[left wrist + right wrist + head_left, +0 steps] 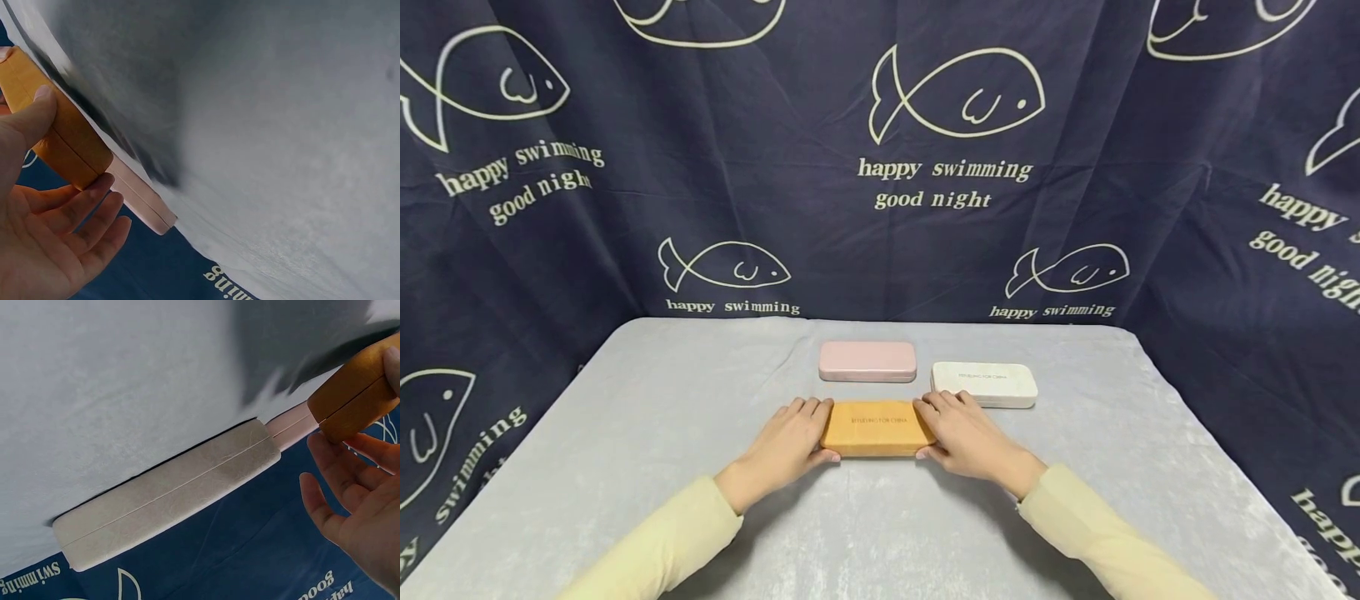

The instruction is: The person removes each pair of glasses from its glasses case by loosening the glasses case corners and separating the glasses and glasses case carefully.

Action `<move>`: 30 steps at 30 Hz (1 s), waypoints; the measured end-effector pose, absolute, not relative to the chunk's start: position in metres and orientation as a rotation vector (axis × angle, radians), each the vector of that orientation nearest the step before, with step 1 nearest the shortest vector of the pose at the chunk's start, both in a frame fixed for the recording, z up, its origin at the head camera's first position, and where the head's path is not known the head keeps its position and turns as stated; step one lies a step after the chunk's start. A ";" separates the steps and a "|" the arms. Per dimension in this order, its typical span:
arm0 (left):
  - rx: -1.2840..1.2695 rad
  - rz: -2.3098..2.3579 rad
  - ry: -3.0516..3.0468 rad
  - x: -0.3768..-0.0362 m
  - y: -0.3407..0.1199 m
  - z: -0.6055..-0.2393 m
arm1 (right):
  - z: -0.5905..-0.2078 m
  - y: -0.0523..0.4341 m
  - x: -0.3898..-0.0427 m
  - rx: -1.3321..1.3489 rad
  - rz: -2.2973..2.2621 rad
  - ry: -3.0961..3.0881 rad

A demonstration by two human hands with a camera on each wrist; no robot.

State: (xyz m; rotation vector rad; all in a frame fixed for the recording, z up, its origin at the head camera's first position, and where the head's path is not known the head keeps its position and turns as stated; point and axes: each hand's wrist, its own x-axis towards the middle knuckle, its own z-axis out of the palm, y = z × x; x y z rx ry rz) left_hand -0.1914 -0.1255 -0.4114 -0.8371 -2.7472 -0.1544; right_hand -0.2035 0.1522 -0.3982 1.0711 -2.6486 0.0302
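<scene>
An orange rectangular case [877,427] with small printed lettering lies flat near the middle of the grey table [647,433]. My left hand [805,435] grips its left end, thumb on the near side and fingers over the far edge. My right hand [953,429] grips the right end the same way. In the left wrist view the thumb [39,107] presses the orange case [65,128] while the fingers [94,190] touch its other side. The right wrist view shows the orange case [356,387] above my right hand [356,509].
A pink case [867,361] lies just behind the orange one, and a white marbled case [984,384] sits to its right, close to my right hand. A dark blue fish-print curtain [955,192] surrounds the table on three sides.
</scene>
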 end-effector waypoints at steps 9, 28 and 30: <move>-0.857 -0.138 -2.730 -0.186 -0.123 -0.413 | -0.402 0.157 -0.197 1.082 0.028 -2.669; -0.841 -0.126 -2.736 -0.185 -0.123 -0.420 | -0.407 0.160 -0.195 1.088 0.035 -2.688; -0.846 -0.123 -2.732 -0.185 -0.124 -0.421 | -0.407 0.160 -0.194 1.089 0.041 -2.692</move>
